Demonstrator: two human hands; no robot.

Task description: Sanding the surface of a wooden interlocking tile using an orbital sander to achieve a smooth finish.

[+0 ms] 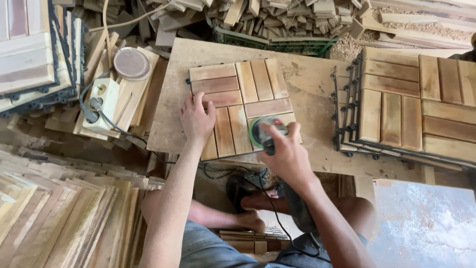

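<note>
A square wooden slat tile (248, 89) lies flat on a plywood work board (307, 79). My left hand (197, 119) rests flat on the tile's left part, fingers spread, pressing it down. My right hand (287, 156) grips a handheld disc sander (267, 131), whose green-edged round pad sits on the tile's near right corner. The sander's black cord runs down past my legs.
A stack of finished slat tiles (411, 109) stands on the board's right side. At left sit a white power socket block (101, 101), a round sanding disc (132, 63) and another tile stack (29, 54). Loose wood offcuts (277, 17) pile at the back; planks (64, 213) lie lower left.
</note>
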